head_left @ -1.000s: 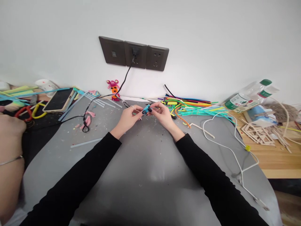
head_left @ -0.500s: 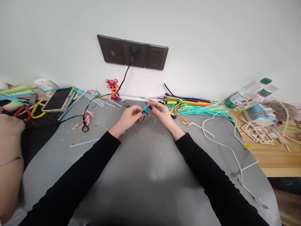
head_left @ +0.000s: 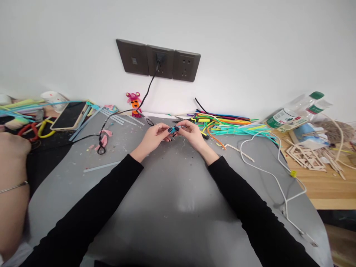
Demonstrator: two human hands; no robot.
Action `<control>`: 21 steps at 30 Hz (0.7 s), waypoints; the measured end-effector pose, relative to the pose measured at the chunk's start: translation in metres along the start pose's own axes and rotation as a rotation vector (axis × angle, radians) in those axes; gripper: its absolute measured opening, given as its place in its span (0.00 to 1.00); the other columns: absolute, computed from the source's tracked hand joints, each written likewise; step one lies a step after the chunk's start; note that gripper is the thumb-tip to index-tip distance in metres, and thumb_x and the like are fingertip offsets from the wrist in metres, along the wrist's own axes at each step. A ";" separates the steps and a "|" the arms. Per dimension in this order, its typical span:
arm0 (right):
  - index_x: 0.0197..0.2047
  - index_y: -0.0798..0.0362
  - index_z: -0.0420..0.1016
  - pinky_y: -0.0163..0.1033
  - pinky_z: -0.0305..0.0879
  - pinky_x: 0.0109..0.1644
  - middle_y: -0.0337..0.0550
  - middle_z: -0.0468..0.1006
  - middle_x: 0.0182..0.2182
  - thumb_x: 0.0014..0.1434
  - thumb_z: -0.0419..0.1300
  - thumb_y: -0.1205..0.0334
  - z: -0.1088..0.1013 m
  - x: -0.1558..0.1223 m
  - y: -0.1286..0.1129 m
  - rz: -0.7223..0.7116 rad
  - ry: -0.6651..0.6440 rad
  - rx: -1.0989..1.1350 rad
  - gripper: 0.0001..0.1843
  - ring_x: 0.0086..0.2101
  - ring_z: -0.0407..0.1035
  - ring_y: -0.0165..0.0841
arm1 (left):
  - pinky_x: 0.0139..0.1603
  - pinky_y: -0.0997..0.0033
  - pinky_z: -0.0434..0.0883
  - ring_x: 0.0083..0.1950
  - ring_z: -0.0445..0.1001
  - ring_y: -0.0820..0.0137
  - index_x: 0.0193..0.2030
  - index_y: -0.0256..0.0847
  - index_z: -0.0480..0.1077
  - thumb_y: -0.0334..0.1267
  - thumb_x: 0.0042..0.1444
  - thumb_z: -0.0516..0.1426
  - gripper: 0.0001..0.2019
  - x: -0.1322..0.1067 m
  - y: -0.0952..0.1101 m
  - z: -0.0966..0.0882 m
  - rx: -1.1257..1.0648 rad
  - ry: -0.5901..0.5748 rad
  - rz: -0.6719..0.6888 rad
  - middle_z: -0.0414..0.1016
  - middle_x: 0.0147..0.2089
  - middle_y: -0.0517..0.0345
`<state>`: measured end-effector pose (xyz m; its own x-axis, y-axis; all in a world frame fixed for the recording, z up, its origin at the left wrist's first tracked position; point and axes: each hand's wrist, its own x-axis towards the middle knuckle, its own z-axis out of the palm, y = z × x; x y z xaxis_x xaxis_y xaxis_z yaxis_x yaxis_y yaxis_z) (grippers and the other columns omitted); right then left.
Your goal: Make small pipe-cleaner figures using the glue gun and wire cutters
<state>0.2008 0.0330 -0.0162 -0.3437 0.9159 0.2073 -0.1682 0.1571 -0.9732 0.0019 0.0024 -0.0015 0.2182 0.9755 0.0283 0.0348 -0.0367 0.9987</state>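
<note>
Between my fingertips is a small blue piece [head_left: 173,130], perhaps bent pipe cleaner, mostly covered by my fingers. My left hand [head_left: 154,138] pinches it from the left, thumb against the forefinger. From the right, my right hand [head_left: 191,134] pinches the same piece, the two thumbs nearly meeting. Both hands are raised over the grey mat [head_left: 172,185]. Just behind them lie scissors [head_left: 149,120] and yellow-and-black pliers [head_left: 200,120]. A pink and orange pipe-cleaner figure [head_left: 135,105] stands against the wall, left of my hands.
Colourful pipe cleaners [head_left: 236,128] lie in a heap at the back right. A white cable [head_left: 268,173] loops over the mat's right side. At left are a phone [head_left: 69,116], red-handled scissors [head_left: 27,130] and another person's arm [head_left: 13,178]. A plastic bottle [head_left: 294,111] leans at right.
My hands have drawn slightly closer together, and the blue piece shows less between my fingers. The surroundings look the same apart from a slight camera shift.
</note>
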 end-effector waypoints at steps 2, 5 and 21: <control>0.42 0.49 0.77 0.44 0.80 0.45 0.40 0.80 0.39 0.53 0.74 0.43 0.001 0.000 -0.001 -0.023 -0.007 -0.004 0.23 0.34 0.77 0.32 | 0.39 0.64 0.78 0.34 0.79 0.67 0.41 0.40 0.74 0.63 0.48 0.69 0.28 0.001 0.000 0.000 0.007 0.020 0.011 0.81 0.36 0.52; 0.42 0.49 0.78 0.44 0.81 0.45 0.41 0.80 0.40 0.55 0.74 0.42 0.002 0.000 -0.002 -0.050 -0.011 -0.004 0.22 0.35 0.78 0.33 | 0.39 0.65 0.78 0.33 0.78 0.68 0.40 0.40 0.74 0.63 0.47 0.70 0.28 0.001 -0.001 -0.001 0.011 0.057 0.017 0.80 0.34 0.54; 0.40 0.49 0.77 0.46 0.80 0.47 0.40 0.82 0.34 0.55 0.73 0.46 0.001 0.001 0.003 -0.049 0.021 -0.038 0.19 0.35 0.79 0.35 | 0.43 0.62 0.79 0.35 0.81 0.66 0.44 0.41 0.74 0.56 0.44 0.73 0.28 -0.001 0.003 0.000 -0.134 0.062 -0.080 0.82 0.35 0.55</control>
<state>0.1993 0.0339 -0.0188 -0.3164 0.9142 0.2531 -0.1491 0.2156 -0.9650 0.0014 0.0018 0.0012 0.1595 0.9858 -0.0529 -0.0820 0.0666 0.9944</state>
